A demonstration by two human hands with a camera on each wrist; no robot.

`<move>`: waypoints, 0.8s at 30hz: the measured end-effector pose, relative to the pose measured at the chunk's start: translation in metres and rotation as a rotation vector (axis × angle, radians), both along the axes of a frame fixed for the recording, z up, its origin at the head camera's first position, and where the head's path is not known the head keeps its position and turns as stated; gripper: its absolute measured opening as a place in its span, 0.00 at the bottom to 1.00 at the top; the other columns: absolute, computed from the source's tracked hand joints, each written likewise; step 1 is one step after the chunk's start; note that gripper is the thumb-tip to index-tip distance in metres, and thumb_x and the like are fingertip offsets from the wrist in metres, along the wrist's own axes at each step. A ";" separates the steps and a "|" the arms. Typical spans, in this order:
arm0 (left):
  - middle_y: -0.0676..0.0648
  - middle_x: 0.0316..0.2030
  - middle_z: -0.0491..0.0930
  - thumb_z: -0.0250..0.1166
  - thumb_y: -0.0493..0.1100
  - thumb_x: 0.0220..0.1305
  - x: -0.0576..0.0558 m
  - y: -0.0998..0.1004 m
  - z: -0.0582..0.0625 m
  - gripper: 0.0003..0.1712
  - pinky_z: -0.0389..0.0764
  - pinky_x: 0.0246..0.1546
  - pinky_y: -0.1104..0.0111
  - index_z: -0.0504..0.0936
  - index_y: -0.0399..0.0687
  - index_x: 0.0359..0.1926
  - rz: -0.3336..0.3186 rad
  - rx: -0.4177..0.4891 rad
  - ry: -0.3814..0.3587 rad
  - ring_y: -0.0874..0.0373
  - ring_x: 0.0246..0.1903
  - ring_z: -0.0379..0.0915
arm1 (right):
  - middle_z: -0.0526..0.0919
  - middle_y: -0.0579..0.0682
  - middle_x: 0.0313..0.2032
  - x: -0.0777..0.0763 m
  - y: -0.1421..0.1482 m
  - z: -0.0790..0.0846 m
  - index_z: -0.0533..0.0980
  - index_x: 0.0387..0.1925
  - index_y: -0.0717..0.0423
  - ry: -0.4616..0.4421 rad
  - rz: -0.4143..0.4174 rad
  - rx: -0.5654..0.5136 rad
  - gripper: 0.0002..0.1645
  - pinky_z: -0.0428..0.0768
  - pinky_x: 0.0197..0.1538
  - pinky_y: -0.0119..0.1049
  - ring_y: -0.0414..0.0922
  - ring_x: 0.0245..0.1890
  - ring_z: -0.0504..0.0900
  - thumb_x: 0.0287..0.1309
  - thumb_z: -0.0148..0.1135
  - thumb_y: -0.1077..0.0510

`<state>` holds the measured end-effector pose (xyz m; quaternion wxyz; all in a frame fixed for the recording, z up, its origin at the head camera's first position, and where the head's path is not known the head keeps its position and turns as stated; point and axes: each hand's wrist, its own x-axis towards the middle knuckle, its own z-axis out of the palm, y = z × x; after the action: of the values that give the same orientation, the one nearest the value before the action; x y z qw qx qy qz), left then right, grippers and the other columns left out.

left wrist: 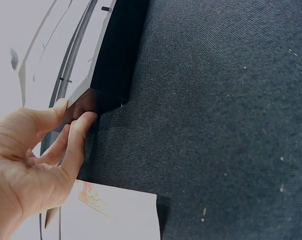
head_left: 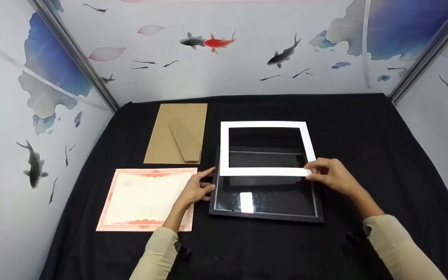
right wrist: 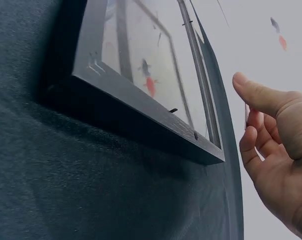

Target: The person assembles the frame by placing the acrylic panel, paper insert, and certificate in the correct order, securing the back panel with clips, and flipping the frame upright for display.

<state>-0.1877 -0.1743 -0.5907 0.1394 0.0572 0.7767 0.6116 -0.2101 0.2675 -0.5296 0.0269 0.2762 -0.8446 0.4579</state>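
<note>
Left hand (head_left: 194,189): you held the black picture frame (head_left: 265,217) by its left edge, thumb and fingers on it.
Right hand (head_left: 335,175): you pinched the white photo mat (head_left: 263,171) at its near right corner.
Mat position: was over the frame's far part.
Red-bordered certificate (head_left: 142,198): lay left of the frame.
Brown easel backing (head_left: 160,138): lay just beyond the certificate.

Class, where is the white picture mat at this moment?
In the head view, the white picture mat is right of centre, overlapping the far part of the black picture frame, its near right corner pinched by the right hand.
</note>
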 end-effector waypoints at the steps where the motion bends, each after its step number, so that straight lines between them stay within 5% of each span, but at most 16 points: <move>1: 0.32 0.65 0.67 0.62 0.23 0.67 0.000 0.000 0.000 0.37 0.86 0.28 0.56 0.65 0.39 0.75 0.000 0.001 0.000 0.42 0.48 0.80 | 0.79 0.57 0.25 0.003 0.000 0.002 0.84 0.38 0.69 -0.010 0.005 0.000 0.14 0.71 0.28 0.27 0.46 0.24 0.75 0.46 0.76 0.75; 13: 0.29 0.63 0.68 0.63 0.23 0.64 0.002 0.003 0.004 0.38 0.86 0.27 0.52 0.65 0.38 0.74 0.028 -0.002 -0.012 0.40 0.47 0.81 | 0.79 0.54 0.25 0.015 -0.005 0.002 0.85 0.38 0.68 -0.010 0.025 0.028 0.14 0.72 0.28 0.29 0.45 0.24 0.75 0.47 0.76 0.74; 24: 0.32 0.57 0.74 0.71 0.27 0.56 -0.003 0.007 -0.004 0.40 0.85 0.22 0.58 0.71 0.38 0.71 0.080 -0.080 0.066 0.45 0.39 0.85 | 0.79 0.48 0.25 -0.002 0.013 -0.031 0.86 0.40 0.61 0.019 0.028 0.011 0.16 0.71 0.29 0.26 0.40 0.25 0.75 0.46 0.78 0.72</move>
<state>-0.1906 -0.1676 -0.5950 0.0915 0.0408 0.8062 0.5830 -0.2118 0.2808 -0.5606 0.0269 0.2924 -0.8430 0.4508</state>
